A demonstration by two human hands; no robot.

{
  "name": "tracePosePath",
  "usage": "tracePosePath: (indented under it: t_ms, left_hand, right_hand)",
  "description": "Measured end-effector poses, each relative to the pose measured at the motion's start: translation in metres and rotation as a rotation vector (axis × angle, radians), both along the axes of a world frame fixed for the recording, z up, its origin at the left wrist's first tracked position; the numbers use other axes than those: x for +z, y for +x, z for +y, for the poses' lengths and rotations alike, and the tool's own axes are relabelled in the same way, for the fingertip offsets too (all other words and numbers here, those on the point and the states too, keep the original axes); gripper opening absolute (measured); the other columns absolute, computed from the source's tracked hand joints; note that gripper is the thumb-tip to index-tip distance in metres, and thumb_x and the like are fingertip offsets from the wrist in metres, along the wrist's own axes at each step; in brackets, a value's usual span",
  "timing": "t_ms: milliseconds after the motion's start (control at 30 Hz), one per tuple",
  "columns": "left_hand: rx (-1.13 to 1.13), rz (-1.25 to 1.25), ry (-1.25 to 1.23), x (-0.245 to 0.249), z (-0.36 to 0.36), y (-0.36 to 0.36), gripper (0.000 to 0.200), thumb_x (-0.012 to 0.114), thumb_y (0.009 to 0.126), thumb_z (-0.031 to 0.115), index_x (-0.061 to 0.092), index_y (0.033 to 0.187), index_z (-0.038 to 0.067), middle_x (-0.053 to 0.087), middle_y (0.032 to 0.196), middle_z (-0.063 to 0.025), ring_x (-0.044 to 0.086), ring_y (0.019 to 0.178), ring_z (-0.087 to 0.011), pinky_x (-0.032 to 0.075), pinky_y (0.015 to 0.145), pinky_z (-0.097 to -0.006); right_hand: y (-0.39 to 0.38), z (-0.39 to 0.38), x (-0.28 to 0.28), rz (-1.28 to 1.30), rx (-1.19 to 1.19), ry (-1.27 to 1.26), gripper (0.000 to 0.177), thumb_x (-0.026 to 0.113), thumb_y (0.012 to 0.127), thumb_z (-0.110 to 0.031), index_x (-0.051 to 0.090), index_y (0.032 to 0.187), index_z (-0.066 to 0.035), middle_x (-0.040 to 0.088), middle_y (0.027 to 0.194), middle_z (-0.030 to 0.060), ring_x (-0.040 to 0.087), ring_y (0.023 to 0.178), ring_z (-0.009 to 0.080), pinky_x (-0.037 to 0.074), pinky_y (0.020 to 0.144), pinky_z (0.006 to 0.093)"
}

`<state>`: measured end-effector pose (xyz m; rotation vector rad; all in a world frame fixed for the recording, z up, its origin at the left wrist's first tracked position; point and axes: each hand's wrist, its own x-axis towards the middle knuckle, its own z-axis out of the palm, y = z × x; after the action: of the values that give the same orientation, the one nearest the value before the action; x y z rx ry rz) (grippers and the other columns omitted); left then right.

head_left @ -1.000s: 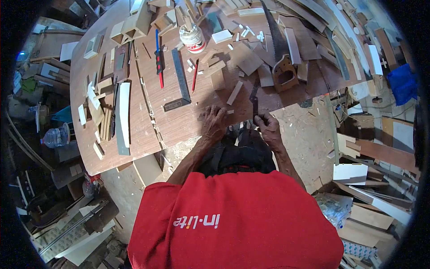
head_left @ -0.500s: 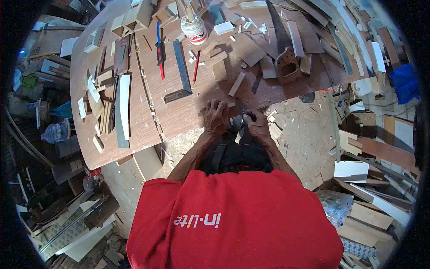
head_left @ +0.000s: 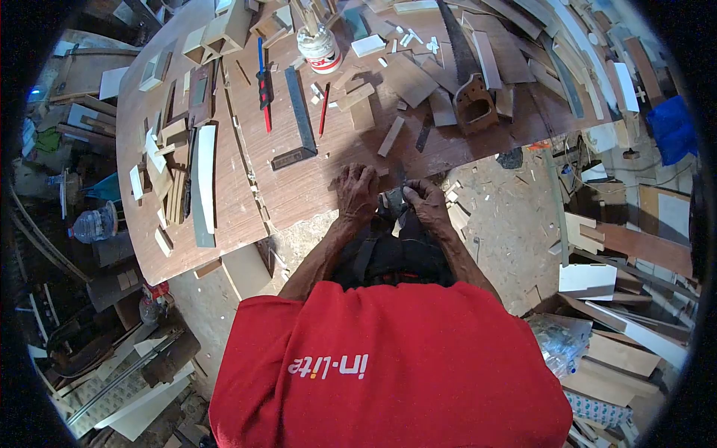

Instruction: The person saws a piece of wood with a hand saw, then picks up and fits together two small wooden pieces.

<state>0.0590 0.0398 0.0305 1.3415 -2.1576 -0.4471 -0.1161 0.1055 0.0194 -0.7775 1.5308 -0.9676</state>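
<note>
My left hand [head_left: 356, 196] rests at the front edge of the wooden table [head_left: 299, 196], its fingers bent over something I cannot make out. Close beside it, my right hand [head_left: 427, 203] has thumb and fingers pinched together at the edge, around a small thin dark piece that is hard to see. Beyond the hands lie a small wood strip [head_left: 391, 137], a dark try square [head_left: 301, 112], a red pencil [head_left: 324, 109] and a red-and-black tool [head_left: 264, 91]. A handsaw [head_left: 476, 108] lies farther right.
A white glue tub [head_left: 321, 52] holding sticks stands at the back. Wood blocks and long strips [head_left: 206, 179] lie at the left of the table. Offcuts [head_left: 409, 81] are piled at the back right. Boards [head_left: 624, 355] and scraps cover the floor at the right.
The view has shifted slightly, so the table's things appear a little higher and farther left. Both hands stay at the table edge in nearly the same pose.
</note>
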Motion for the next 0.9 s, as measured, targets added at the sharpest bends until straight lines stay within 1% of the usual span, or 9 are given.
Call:
tracePosePath:
  t_ms: [33, 167, 233, 267, 333, 433, 567, 633, 900]
  left_hand:
    - [-0.001, 0.005, -0.001, 0.001, 0.0, 0.0, 0.012, 0.057, 0.086, 0.017, 0.058, 0.092, 0.007, 0.053, 0.096, -0.0141, 0.05, 0.094, -0.0362, 0.039, 0.078, -0.0485]
    - [-0.024, 0.02, -0.001, 0.001, -0.001, 0.001, 0.011, 0.056, 0.085, 0.015, 0.057, 0.091, 0.006, 0.053, 0.095, -0.0153, 0.05, 0.092, -0.0364, 0.038, 0.078, -0.0481]
    - [-0.025, 0.023, -0.004, 0.001, 0.0, 0.001, 0.012, 0.056, 0.085, 0.015, 0.057, 0.091, 0.005, 0.053, 0.095, -0.0157, 0.05, 0.091, -0.0366, 0.038, 0.078, -0.0481]
    - [-0.027, 0.025, -0.006, 0.001, 0.0, 0.002, 0.012, 0.056, 0.085, 0.015, 0.057, 0.091, 0.005, 0.053, 0.095, -0.016, 0.049, 0.091, -0.0368, 0.038, 0.078, -0.048]
    - [-0.025, 0.034, -0.004, -0.002, 0.0, 0.003, 0.012, 0.056, 0.085, 0.015, 0.058, 0.092, 0.005, 0.053, 0.095, -0.0161, 0.049, 0.091, -0.0369, 0.039, 0.078, -0.0479]
    - [-0.024, 0.035, 0.009, -0.002, 0.0, 0.004, 0.013, 0.056, 0.085, 0.016, 0.058, 0.092, 0.005, 0.053, 0.095, -0.0161, 0.049, 0.092, -0.0371, 0.039, 0.079, -0.0481]
    - [-0.009, 0.027, -0.008, -0.003, 0.0, 0.003, 0.015, 0.057, 0.085, 0.018, 0.058, 0.094, 0.007, 0.052, 0.096, -0.0153, 0.049, 0.093, -0.0371, 0.038, 0.079, -0.0495]
    - [0.001, 0.036, -0.014, -0.009, 0.001, 0.003, 0.015, 0.057, 0.085, 0.019, 0.058, 0.095, 0.007, 0.052, 0.097, -0.0149, 0.049, 0.094, -0.037, 0.037, 0.079, -0.0498]
    - [-0.001, 0.031, 0.002, -0.012, 0.002, 0.001, 0.017, 0.058, 0.085, 0.022, 0.057, 0.096, 0.008, 0.052, 0.096, -0.0143, 0.049, 0.095, -0.037, 0.037, 0.079, -0.0507]
  right_hand:
    - [0.001, 0.002, -0.011, 0.069, 0.01, -0.105, 0.019, 0.063, 0.09, -0.016, 0.065, 0.102, -0.001, 0.064, 0.082, 0.0032, 0.056, 0.068, 0.007, 0.046, 0.062, 0.0227]
    - [0.001, -0.011, 0.028, 0.285, 0.091, -0.072, 0.019, 0.062, 0.089, -0.018, 0.066, 0.099, -0.001, 0.065, 0.081, 0.0034, 0.058, 0.073, 0.0093, 0.048, 0.065, 0.0253]
    - [-0.006, -0.022, 0.019, 0.333, 0.217, -0.02, 0.019, 0.06, 0.087, -0.018, 0.067, 0.099, -0.004, 0.067, 0.081, 0.0082, 0.064, 0.076, 0.0189, 0.05, 0.068, 0.0326]
    - [-0.007, -0.029, 0.013, 0.333, 0.218, -0.022, 0.019, 0.06, 0.087, -0.018, 0.067, 0.099, -0.004, 0.067, 0.081, 0.0082, 0.064, 0.076, 0.0189, 0.05, 0.068, 0.0326]
    - [-0.009, -0.043, 0.004, 0.793, 0.294, -0.367, 0.019, 0.059, 0.085, -0.018, 0.065, 0.097, -0.005, 0.067, 0.079, 0.0129, 0.065, 0.073, 0.0309, 0.05, 0.066, 0.0409]
    - [-0.007, -0.057, 0.007, 0.944, 0.14, -0.459, 0.017, 0.057, 0.083, -0.017, 0.064, 0.094, -0.007, 0.066, 0.08, 0.017, 0.064, 0.073, 0.0377, 0.049, 0.065, 0.0455]
    - [-0.001, -0.043, 0.007, 0.813, 0.178, -0.274, 0.016, 0.057, 0.085, -0.018, 0.063, 0.093, -0.006, 0.067, 0.082, 0.0159, 0.065, 0.076, 0.0346, 0.049, 0.065, 0.0435]
    - [0.003, -0.025, -0.011, 0.539, 0.239, -0.055, 0.019, 0.056, 0.087, -0.019, 0.062, 0.098, -0.005, 0.067, 0.089, 0.0168, 0.066, 0.083, 0.0326, 0.05, 0.07, 0.0411]
    - [0.018, -0.012, 0.035, 0.558, 0.174, -0.251, 0.028, 0.058, 0.086, -0.016, 0.061, 0.108, 0.001, 0.066, 0.093, 0.0205, 0.065, 0.086, 0.0344, 0.051, 0.076, 0.0402]
